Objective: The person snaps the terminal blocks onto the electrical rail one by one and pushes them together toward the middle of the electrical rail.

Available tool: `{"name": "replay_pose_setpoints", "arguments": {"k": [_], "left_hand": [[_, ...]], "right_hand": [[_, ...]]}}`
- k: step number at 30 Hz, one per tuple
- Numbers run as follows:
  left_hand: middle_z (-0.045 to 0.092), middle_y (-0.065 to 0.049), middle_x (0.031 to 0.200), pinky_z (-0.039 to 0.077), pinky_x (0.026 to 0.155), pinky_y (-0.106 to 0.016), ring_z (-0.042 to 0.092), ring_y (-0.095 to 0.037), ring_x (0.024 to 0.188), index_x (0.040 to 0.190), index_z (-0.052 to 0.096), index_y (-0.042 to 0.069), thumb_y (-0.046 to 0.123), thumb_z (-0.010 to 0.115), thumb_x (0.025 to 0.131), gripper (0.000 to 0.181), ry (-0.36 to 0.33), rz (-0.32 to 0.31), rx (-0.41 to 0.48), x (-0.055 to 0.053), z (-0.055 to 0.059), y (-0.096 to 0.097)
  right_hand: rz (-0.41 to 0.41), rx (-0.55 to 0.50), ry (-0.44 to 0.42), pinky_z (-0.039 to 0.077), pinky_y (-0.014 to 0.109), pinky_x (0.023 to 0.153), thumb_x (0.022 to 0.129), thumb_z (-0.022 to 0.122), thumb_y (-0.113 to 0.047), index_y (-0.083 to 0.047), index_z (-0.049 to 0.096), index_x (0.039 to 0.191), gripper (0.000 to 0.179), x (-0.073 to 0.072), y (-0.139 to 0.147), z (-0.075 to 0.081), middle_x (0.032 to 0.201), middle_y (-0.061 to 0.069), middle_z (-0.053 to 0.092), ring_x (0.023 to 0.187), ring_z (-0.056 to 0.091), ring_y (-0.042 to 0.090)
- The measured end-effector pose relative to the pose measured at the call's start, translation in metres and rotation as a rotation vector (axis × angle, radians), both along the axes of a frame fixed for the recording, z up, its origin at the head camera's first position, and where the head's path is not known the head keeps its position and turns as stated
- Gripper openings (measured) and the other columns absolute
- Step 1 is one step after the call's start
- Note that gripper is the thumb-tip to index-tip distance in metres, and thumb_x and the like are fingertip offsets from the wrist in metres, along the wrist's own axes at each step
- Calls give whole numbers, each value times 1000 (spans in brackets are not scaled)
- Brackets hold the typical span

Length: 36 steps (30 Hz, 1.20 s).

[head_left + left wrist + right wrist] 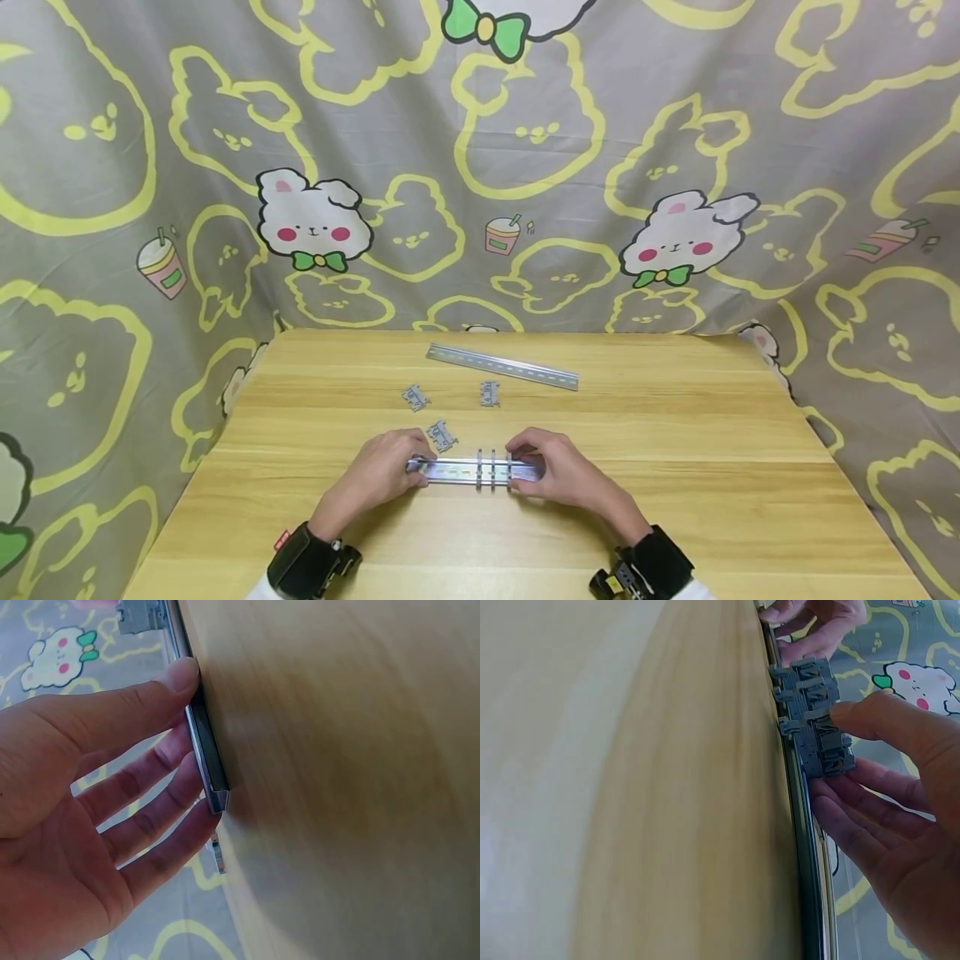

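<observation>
Clip-bearing rail (453, 472), well in from the tabletop's (675, 400) far edge, is gripped by the left hand (386, 467), seemingly for steadiness, while the right hand (561, 473) pinches the rightmost clip (819, 756) seated across it.

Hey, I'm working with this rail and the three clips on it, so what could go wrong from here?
The rightmost clip on the rail, pinched by the right grip, might tilt or jam if pushed unevenly.

The left grip holds the rail near its left end, so the rail could twist or slide if that hold loosens.

A loose gray clip lies just behind the rail near the left grip and might get knocked.
</observation>
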<state>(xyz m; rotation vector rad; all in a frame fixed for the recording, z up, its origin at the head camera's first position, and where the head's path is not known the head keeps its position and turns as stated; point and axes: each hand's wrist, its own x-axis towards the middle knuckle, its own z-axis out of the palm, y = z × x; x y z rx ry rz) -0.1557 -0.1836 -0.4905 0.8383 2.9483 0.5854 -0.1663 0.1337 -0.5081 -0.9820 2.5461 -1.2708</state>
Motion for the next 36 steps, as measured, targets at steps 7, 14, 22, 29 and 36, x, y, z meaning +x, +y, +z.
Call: {"name": "replay_pose_setpoints", "arguments": {"k": [7,14,22,29,36], "left_hand": [[73,1,103,60,81,-41,70,-21,94,101,80,14,17,93,71,32,17,-4,-7,-1,-1,1],[73,0,104,60,81,-42,70,-21,94,100,80,14,17,93,71,32,10,-2,-6,0,0,1],[73,0,104,61,80,-41,70,-20,93,101,80,14,17,93,71,33,9,-8,-7,-1,1,1],[73,0,104,61,80,-41,70,-21,93,101,80,14,17,93,71,32,8,-10,-10,0,1,1],[73,0,103,61,80,-40,70,-21,93,101,80,14,17,93,71,33,10,-4,-7,0,1,1]], "right_hand": [[-3,13,-15,59,31,92,80,87,-12,0,66,119,46,0,-9,1,114,10,71,103,70,23],[-6,8,-17,58,33,93,80,87,-11,-1,66,119,46,0,-16,2,114,10,71,104,70,24],[-21,10,-2,59,31,90,78,87,-12,-3,67,118,46,0,-21,0,112,8,71,102,70,23],[-22,6,-11,59,31,89,78,88,-12,-3,66,118,46,0,-25,0,113,9,71,102,70,24],[-15,8,0,59,29,89,79,87,-10,-4,66,118,45,0,-29,1,113,8,71,102,71,23]]}}
